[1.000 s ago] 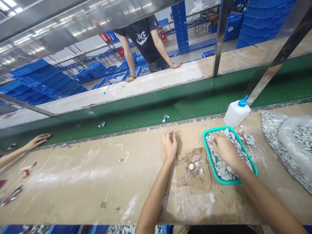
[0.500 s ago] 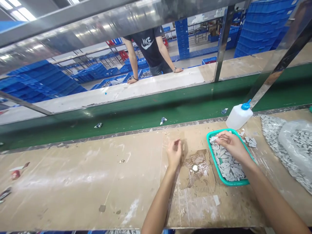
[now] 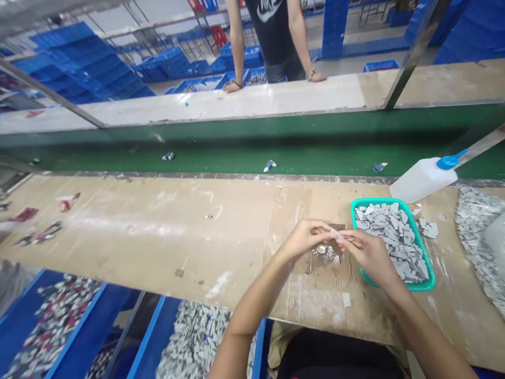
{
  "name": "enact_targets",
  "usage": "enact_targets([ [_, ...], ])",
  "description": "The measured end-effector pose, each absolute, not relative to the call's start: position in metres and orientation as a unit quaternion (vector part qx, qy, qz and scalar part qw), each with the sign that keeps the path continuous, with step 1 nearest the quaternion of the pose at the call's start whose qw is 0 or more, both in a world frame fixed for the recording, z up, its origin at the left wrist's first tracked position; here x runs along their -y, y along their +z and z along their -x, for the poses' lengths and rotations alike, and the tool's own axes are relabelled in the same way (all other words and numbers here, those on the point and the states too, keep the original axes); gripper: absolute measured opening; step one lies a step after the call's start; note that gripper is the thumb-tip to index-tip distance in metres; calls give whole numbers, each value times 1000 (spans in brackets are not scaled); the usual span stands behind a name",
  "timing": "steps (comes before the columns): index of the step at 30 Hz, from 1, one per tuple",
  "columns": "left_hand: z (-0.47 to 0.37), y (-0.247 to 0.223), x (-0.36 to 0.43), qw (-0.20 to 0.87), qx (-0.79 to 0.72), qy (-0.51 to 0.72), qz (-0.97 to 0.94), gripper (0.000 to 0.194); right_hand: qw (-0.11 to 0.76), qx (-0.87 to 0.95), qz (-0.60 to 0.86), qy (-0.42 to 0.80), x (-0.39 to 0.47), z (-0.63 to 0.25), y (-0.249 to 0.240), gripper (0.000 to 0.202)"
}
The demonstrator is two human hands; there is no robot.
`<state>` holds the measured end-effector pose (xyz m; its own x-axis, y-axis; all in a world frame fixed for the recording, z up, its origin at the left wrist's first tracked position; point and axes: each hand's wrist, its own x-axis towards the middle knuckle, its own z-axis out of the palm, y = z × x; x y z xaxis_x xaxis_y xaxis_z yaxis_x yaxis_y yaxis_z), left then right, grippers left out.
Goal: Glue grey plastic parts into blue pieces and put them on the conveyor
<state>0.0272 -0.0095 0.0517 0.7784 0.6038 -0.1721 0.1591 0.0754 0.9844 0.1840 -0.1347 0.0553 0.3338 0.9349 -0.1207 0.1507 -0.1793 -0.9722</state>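
My left hand (image 3: 308,238) and my right hand (image 3: 365,252) meet above the bench, both pinching a small pale grey piece (image 3: 336,233) between their fingertips. Below them lies a stained cardboard patch (image 3: 329,268) with a shiny wet spot. Just right of the hands, a green basket (image 3: 428,287) holds many flat grey pieces. Behind it a white bottle (image 3: 422,180) with a blue nozzle cap leans to the right. A few loose grey pieces (image 3: 428,228) lie beside the basket.
A green belt (image 3: 221,152) crosses behind the bench, carrying small parts. Beyond it a person (image 3: 272,42) leans on the far ledge. Grey pieces spread at the far right. Blue bins (image 3: 150,326) of pieces stand below the front edge; red and dark parts lie far left.
My right hand has come left from the basket with a grey piece, and my left hand has moved right to meet it. The view has tilted down.
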Motion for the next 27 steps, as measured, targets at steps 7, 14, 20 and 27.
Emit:
enact_targets([
  [7, -11, 6, -54, 507, -463, 391, -613, 26, 367, 594, 688, 198, 142, -165, 43, 23],
  [14, -8, -17, -70, 517, -457, 435, -578, 30, 252, 747, 609, 83, 143, -165, 39, 28],
  [20, -9, -12, -71, 481, -469, 411, -617, 34, 199, 769, 606, 48, 144, -163, 42, 31],
  [27, -10, -12, -73, 448, -467, 400, -649, 34, 175, 775, 606, 30, 142, -160, 44, 26],
])
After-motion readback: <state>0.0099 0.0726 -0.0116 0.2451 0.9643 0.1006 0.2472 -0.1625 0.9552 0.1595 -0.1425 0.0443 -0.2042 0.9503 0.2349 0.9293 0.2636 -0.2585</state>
